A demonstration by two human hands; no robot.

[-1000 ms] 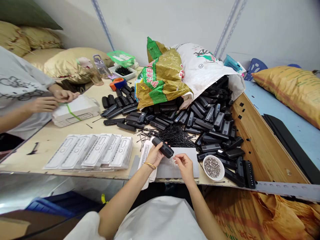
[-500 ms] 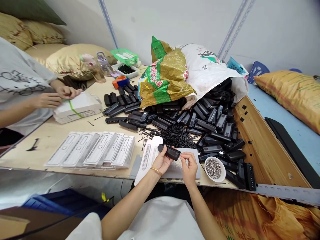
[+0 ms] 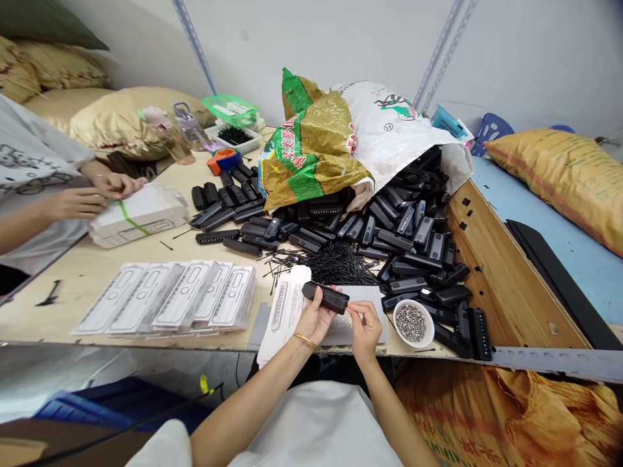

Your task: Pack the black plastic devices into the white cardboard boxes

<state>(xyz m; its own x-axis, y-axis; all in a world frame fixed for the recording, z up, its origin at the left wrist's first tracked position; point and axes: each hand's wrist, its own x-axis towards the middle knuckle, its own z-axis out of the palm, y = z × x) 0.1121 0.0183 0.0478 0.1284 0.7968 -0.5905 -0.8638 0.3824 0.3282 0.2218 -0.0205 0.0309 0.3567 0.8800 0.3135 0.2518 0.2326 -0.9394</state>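
My left hand (image 3: 315, 320) is closed round a long black plastic case (image 3: 325, 297), thumb on top, above a grey mat (image 3: 365, 301). A ridged or slotted long side of the case shows. At the case's right end my right hand (image 3: 366, 332) has its thumb and fingertips pinched together; whatever they hold is too small or hidden to make out. Printed white cardboard sleeves (image 3: 285, 311) lie just left of my hands. Close by on the right stands a white bowl (image 3: 413, 322) of small shiny metal pieces. Behind my hands spreads a pile of thin black sticks (image 3: 341, 263).
Many similar black cases spill from a white sack (image 3: 389, 136) beside a gold-green bag (image 3: 316, 155). Packed printed boxes (image 3: 165, 298) stand in a row at left. Another person's hands (image 3: 104, 191) rest by a banded cardboard stack (image 3: 141, 217). A wooden board (image 3: 506, 266) edges the right side.
The black case has turned slightly in my left hand, so its ridged side shows more. My right fingertips stay at its end. The whole view has shifted a little.
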